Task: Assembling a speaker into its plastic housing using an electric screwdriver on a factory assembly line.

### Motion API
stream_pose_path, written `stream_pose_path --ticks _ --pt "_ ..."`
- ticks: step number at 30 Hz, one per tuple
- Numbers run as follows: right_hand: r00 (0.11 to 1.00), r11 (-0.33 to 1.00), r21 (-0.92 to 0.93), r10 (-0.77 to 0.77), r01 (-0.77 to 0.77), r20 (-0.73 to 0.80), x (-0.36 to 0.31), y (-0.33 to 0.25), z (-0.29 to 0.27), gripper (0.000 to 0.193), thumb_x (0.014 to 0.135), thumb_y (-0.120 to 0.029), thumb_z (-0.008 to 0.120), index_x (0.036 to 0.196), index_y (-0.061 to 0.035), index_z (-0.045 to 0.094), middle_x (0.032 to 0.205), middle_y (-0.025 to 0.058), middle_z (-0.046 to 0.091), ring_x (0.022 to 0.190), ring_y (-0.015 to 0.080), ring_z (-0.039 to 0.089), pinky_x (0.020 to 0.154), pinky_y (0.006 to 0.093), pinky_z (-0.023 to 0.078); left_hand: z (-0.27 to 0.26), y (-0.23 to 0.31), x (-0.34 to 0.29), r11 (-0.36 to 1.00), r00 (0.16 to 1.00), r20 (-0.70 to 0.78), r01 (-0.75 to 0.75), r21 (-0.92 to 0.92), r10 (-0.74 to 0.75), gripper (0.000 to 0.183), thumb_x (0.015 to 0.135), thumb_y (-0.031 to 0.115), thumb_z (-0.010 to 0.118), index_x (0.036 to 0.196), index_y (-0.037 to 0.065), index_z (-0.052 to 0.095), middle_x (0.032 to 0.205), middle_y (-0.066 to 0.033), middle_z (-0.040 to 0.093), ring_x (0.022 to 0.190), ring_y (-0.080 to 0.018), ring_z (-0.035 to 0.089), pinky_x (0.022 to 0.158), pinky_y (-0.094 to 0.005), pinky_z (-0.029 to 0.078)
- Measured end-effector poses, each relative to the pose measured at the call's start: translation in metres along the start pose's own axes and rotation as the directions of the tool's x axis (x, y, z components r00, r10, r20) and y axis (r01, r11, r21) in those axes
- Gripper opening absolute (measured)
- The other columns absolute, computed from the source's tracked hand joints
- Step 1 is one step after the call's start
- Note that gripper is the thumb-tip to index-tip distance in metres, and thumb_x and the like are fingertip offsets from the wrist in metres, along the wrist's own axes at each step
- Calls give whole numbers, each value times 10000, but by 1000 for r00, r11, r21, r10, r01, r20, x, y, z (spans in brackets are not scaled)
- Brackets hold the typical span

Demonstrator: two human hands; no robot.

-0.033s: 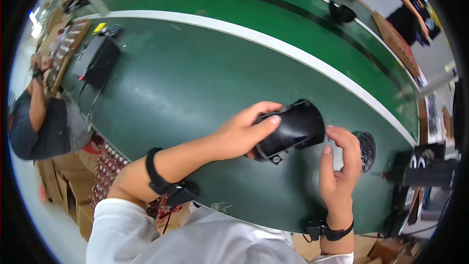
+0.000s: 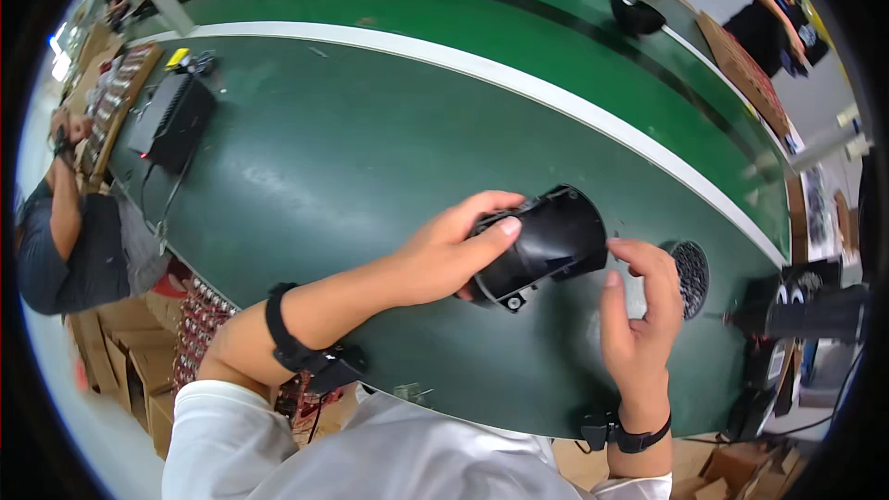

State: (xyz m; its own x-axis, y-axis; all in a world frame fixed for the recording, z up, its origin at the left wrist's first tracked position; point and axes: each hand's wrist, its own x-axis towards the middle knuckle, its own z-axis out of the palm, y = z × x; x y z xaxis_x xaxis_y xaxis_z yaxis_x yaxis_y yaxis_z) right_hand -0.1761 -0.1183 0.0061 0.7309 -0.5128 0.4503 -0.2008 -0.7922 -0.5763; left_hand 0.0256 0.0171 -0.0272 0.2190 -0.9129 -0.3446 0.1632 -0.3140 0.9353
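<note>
My left hand (image 2: pixel 463 255) is wrapped round a glossy black curved plastic housing (image 2: pixel 560 236), thumb on top, and holds it tilted above the green table (image 2: pixel 333 148). A small tab (image 2: pixel 515 302) with a round hole sticks out of the housing's near edge. Just right of the housing is my right hand (image 2: pixel 644 306). Its index finger and thumb are bent toward the housing with a gap between their tips, and the other fingers are curled. Whether the index fingertip touches the housing's rim I cannot tell. Beyond that hand lies a round dish (image 2: pixel 693 264) of small dark pieces.
A black powered tool (image 2: pixel 806 319) points in from the right edge. At the far left stands a dark box-shaped unit (image 2: pixel 173 120) with a cable. Behind a white rail (image 2: pixel 519 79) runs a green conveyor belt bearing a black part (image 2: pixel 637 15). Other people work nearby.
The whole view has shifted slightly, so everything sits a little farther left. Hands and housing keep almost the same positions relative to each other.
</note>
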Motion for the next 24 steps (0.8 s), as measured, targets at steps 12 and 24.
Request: stream_pose_path --ticks 12,24 --pt "999 997 75 -9 6 37 5 -1 -5 361 695 15 722 1049 -14 657 1190 210 610 910 325 637 845 399 512 -1 0 -7 979 976 91 -201 23 198 592 1060 446 338 1408 -23 430 1372 -131 518 1278 -205 484 1076 -337 376" --pt "809 716 378 533 -587 247 92 51 25 231 875 -163 697 991 33 669 792 76 667 682 154 652 640 318 529 -3 -21 5 963 960 -242 -189 -192 140 636 1036 483 335 1479 32 260 1427 -192 427 964 -265 655 710 -350 559"
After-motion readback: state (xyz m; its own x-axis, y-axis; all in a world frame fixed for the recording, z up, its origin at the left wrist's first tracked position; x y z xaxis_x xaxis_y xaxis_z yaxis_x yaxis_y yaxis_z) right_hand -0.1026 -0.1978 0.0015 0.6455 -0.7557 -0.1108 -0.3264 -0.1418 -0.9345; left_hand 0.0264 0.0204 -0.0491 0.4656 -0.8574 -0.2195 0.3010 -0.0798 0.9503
